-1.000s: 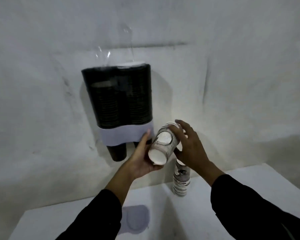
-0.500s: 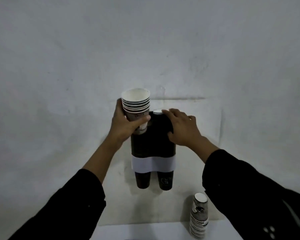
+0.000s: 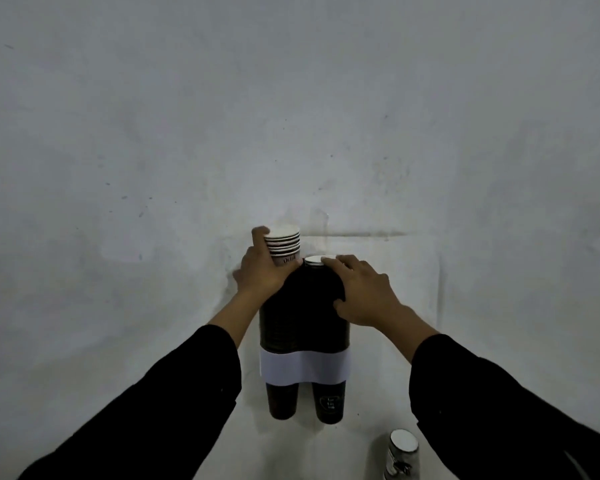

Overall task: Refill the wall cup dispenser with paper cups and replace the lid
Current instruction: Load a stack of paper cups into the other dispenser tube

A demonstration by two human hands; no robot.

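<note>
Scuffed wall [image 3: 153, 133]; left hand [image 3: 260, 275] grips ribbed cups [image 3: 284, 244] (paper, seemingly).

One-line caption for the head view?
Left hand lowers a cup stack into the wall dispenser; right hand steadies it.

Two bare hands [image 3: 262, 275] emerge from long black sleeves [image 3: 174, 407] pushed partway up the forearms.

Little can be read here: the bottom cup of the stack of paper cups [image 3: 284, 244] held over the dispenser bears dark lettering too blurred to make out, and the dark cup [image 3: 329, 403] hanging from the right tube carries a pale printed emblem with illegible words
</note>
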